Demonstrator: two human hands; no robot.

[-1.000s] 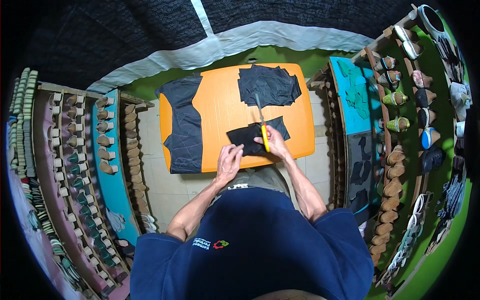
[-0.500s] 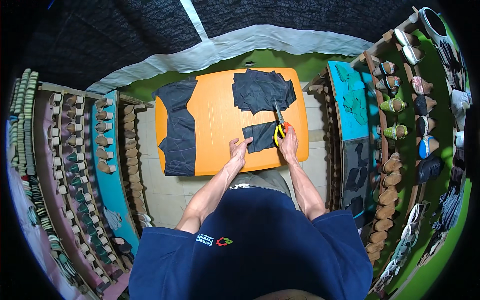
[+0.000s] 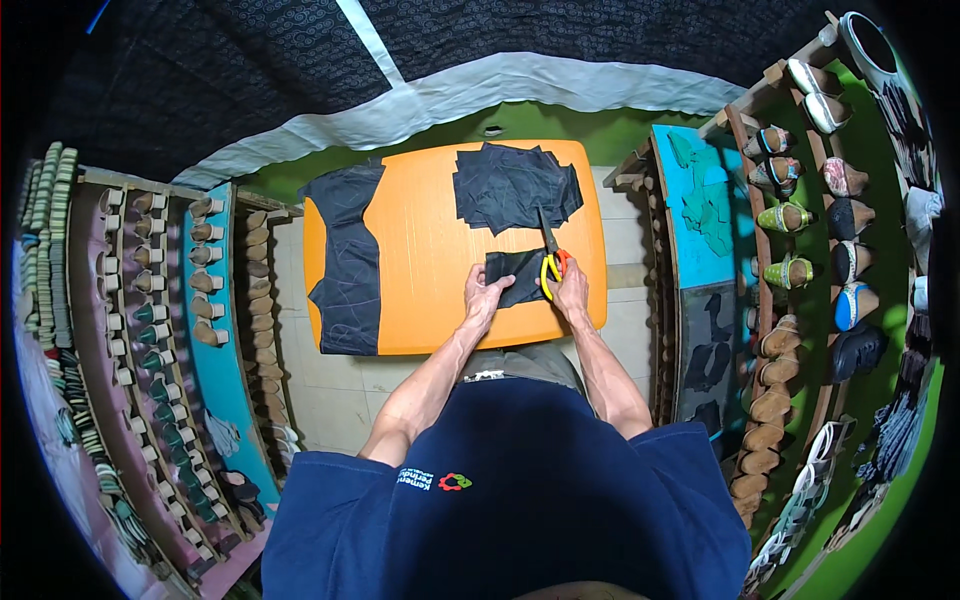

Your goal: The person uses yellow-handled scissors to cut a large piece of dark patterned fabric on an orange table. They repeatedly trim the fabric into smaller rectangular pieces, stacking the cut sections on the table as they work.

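My right hand [image 3: 570, 292] is wrapped round a pair of scissors [image 3: 552, 266] with yellow and orange handles. Their blades point away from me, tips over the near edge of a pile of dark cloth pieces [image 3: 515, 187]. Just left of the scissors lies a small dark cloth piece [image 3: 520, 284]. Its left edge is gripped by my left hand [image 3: 484, 294], thumb on top; the fingers underneath are partly hidden. Along the left side of the orange table [image 3: 425, 230] stretches a larger dark cloth [image 3: 350, 265] with faint marked lines and a wavy right edge.
Racks with shoe lasts [image 3: 207, 255] rise on the left. To the right, a blue panel [image 3: 705, 255] carries green scraps [image 3: 708, 190], beside shelves of finished shoes [image 3: 785, 270]. A dark patterned curtain [image 3: 230, 80] hangs beyond the table.
My left hand has moved up the small piece's left edge and closed more on it. The scissors stay in my right hand, turned slightly. The view has shifted a little.
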